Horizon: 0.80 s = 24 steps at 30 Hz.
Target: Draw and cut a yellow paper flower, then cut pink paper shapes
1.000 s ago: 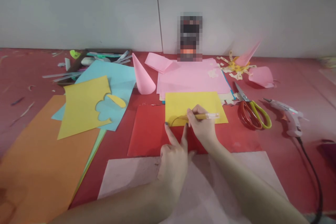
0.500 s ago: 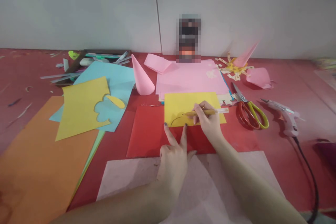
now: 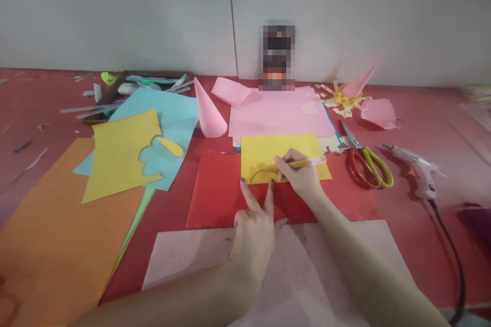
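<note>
My right hand (image 3: pixel 301 173) grips a yellow pen (image 3: pixel 297 164) with a clear end, its tip down on a yellow sheet of paper (image 3: pixel 276 148). A dark curved line shows on the sheet near its lower left corner. Two spread fingertips of my left hand (image 3: pixel 255 230) press on the sheet's near edge, to the left of the pen. Under the yellow paper lies a red sheet (image 3: pixel 215 194), and a pale pink sheet (image 3: pixel 192 255) lies nearest to me, beneath my forearms.
Scissors (image 3: pixel 364 161) and a glue gun (image 3: pixel 416 168) with a black cord lie to the right. Behind are a pink paper cone (image 3: pixel 209 115) and pink sheets (image 3: pixel 276 112). Cut yellow paper (image 3: pixel 118 156), a blue sheet (image 3: pixel 176 112) and an orange sheet (image 3: pixel 69 235) lie left.
My right hand and the pen have shifted slightly to the left over the yellow paper. The left hand keeps its place.
</note>
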Available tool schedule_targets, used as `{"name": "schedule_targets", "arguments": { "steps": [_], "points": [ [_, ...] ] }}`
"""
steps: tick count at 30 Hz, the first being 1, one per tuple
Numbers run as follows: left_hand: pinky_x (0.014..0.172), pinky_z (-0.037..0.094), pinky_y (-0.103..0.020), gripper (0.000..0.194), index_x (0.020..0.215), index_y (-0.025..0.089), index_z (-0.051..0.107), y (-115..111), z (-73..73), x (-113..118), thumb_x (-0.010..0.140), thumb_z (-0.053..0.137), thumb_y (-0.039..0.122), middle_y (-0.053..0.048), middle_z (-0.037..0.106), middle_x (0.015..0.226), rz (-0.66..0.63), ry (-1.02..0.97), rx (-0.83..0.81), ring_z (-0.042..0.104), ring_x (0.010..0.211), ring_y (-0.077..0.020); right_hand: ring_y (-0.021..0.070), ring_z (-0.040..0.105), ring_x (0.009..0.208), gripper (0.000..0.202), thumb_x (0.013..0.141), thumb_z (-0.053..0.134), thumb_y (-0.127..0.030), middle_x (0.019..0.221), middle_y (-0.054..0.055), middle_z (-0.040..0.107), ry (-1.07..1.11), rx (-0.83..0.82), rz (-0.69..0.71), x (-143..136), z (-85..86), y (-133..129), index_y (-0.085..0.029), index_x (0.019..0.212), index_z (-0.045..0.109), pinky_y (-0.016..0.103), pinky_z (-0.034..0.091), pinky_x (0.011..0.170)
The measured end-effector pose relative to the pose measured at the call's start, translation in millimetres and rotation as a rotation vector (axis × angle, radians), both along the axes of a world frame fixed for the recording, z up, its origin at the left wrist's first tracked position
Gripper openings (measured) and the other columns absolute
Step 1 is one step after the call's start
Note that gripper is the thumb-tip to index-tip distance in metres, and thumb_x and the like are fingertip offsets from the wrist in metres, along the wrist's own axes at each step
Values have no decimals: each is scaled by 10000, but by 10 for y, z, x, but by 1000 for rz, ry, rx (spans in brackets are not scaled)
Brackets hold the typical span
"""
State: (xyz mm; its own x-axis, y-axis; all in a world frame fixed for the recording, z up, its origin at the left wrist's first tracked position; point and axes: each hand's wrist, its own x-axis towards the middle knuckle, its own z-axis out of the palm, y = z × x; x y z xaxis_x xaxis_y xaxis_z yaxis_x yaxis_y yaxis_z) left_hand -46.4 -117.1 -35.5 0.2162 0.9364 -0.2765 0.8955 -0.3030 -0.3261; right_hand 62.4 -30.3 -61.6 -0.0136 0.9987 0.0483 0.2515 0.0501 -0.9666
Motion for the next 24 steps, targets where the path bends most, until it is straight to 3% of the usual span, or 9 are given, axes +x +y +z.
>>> {"name": "schedule_targets", "arguments": {
  "steps": [4,10,19,24],
  "points": [
    [450,400,-281,641,1391,185,133,-5,-2,-3,863,350,476,-386,356,1264,-6,-13,-2,537,426,-124,82,471,394,284,783,564,-304,407,-57,514,3,-8,14,-6,-4,-1,-199,550,439,199,393,472],
    [464,415,-288,633,1391,226,126,2,2,-7,860,347,491,-356,358,1290,33,-42,-8,539,439,-116,80,438,364,307,791,520,-258,369,-72,444,-46,30,-106,7,-21,8,-206,515,397,196,358,430],
    [452,403,-292,630,1391,223,127,3,-6,-10,863,359,475,-358,373,1278,27,-50,-4,534,428,-122,85,469,386,303,790,543,-316,401,-58,497,-15,3,1,-8,-6,2,-205,537,419,203,389,455],
    [444,393,-278,637,1394,196,126,9,-2,-9,866,328,488,-378,371,1262,-3,-10,14,527,417,-119,80,431,357,305,789,517,-260,372,-72,444,-56,30,-115,-8,-9,-5,-209,518,389,197,350,417]
  ]
}}
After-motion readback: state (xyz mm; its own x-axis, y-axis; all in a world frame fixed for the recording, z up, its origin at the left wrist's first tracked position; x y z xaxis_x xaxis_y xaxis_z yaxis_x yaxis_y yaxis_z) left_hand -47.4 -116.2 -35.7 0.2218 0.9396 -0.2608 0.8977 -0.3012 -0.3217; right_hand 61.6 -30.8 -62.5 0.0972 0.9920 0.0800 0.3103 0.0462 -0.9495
